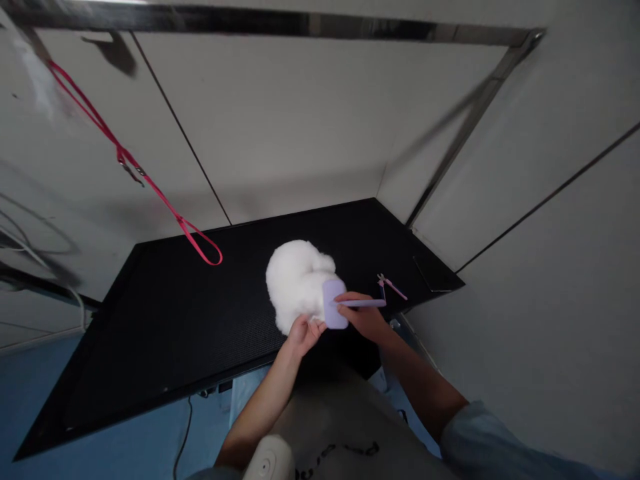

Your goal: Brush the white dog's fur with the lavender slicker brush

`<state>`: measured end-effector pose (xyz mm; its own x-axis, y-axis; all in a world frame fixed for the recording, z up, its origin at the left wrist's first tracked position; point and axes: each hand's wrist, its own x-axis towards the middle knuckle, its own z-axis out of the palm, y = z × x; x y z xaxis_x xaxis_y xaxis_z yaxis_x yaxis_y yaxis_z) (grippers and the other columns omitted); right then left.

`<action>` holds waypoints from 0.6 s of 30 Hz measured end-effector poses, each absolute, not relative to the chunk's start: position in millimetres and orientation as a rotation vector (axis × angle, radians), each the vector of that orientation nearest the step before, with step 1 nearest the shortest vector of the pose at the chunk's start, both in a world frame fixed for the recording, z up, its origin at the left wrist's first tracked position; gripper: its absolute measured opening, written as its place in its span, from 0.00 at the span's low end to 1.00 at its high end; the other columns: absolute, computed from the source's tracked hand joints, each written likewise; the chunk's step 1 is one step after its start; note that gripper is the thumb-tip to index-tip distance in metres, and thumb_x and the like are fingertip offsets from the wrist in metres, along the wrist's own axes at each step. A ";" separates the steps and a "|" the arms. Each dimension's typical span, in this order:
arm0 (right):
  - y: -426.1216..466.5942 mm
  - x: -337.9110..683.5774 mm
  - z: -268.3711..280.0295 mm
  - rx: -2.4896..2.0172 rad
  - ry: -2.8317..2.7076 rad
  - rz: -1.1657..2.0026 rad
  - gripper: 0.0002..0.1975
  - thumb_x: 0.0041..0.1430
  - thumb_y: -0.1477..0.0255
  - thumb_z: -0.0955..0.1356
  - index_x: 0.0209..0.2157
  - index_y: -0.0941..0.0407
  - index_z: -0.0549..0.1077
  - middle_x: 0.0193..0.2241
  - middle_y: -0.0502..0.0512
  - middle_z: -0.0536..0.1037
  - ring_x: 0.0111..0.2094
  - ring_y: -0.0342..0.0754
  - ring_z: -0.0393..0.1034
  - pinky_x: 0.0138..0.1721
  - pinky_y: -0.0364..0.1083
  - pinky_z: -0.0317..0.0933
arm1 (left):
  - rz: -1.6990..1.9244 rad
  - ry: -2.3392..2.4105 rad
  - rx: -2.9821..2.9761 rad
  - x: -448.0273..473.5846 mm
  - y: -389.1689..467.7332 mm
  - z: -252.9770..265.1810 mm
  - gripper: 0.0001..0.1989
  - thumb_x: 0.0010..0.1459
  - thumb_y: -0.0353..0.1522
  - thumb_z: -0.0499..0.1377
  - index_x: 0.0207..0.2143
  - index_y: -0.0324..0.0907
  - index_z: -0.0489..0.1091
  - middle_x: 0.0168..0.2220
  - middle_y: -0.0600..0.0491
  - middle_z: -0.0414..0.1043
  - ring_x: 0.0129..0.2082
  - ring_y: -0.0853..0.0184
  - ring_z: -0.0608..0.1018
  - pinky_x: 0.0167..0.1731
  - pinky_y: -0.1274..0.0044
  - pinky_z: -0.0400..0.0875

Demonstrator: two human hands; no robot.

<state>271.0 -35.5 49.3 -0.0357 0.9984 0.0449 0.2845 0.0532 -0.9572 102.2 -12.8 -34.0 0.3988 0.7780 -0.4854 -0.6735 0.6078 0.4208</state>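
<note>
A white, fluffy-coated animal (pixel 295 280) is on the black grooming table (pixel 200 313), curled into a rounded shape. Its face cannot be made out. In my right hand (pixel 369 320) is the handle of a lilac slicker brush (pixel 334 293). The brush's flat head lies against the fur on the animal's right side, bristles hidden. My left hand (pixel 306 333) is at the near lower edge of the coat, its fingers closed on the fur there; whether a leg is inside the grip is hidden.
Pink-handled nail clippers (pixel 393 287) lie right of the animal, with a dark flat object (pixel 431 273) farther right. A red grooming loop (pixel 155 190) hangs at left from the metal frame (pixel 280 23). Pale walls border the table's back and right.
</note>
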 end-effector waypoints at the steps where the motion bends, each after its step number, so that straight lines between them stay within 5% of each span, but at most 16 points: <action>1: -31.9 271.2 52.8 -1.384 -1.445 0.946 0.10 0.50 0.66 0.69 0.33 0.56 0.77 0.32 0.55 0.79 0.33 0.48 0.72 0.34 0.46 0.66 | 0.966 0.704 0.155 103.6 -13.3 -34.2 0.14 0.59 0.24 0.51 0.45 0.41 0.71 0.40 0.49 0.79 0.45 0.63 0.79 0.47 0.73 0.73; 6: -29.6 267.5 52.2 -1.412 -1.572 1.056 0.09 0.48 0.69 0.70 0.32 0.57 0.76 0.22 0.50 0.73 0.25 0.45 0.67 0.27 0.44 0.62 | 1.012 0.739 0.048 109.5 -13.9 -38.5 0.15 0.57 0.25 0.51 0.46 0.37 0.70 0.35 0.46 0.78 0.45 0.61 0.79 0.44 0.75 0.75; 9: -29.4 265.8 49.5 -1.456 -1.453 0.830 0.09 0.52 0.67 0.68 0.33 0.57 0.74 0.24 0.51 0.74 0.26 0.45 0.66 0.28 0.44 0.61 | 1.087 0.661 0.012 110.8 -14.1 -43.6 0.19 0.56 0.24 0.52 0.50 0.40 0.69 0.39 0.48 0.78 0.43 0.63 0.79 0.45 0.75 0.76; 14: -34.3 261.5 36.9 -1.316 -1.509 1.044 0.08 0.47 0.67 0.69 0.29 0.56 0.73 0.19 0.47 0.70 0.22 0.43 0.63 0.23 0.42 0.57 | 1.076 0.529 -0.023 111.6 -13.1 -54.3 0.24 0.52 0.26 0.54 0.54 0.35 0.66 0.37 0.46 0.79 0.39 0.61 0.81 0.43 0.73 0.77; 18: -41.2 259.0 26.0 -1.393 -1.365 0.818 0.07 0.50 0.66 0.68 0.28 0.55 0.72 0.22 0.49 0.71 0.24 0.44 0.65 0.26 0.43 0.59 | 1.148 0.534 -0.035 113.4 -11.6 -58.4 0.25 0.50 0.24 0.55 0.52 0.40 0.68 0.38 0.49 0.79 0.41 0.63 0.81 0.44 0.74 0.77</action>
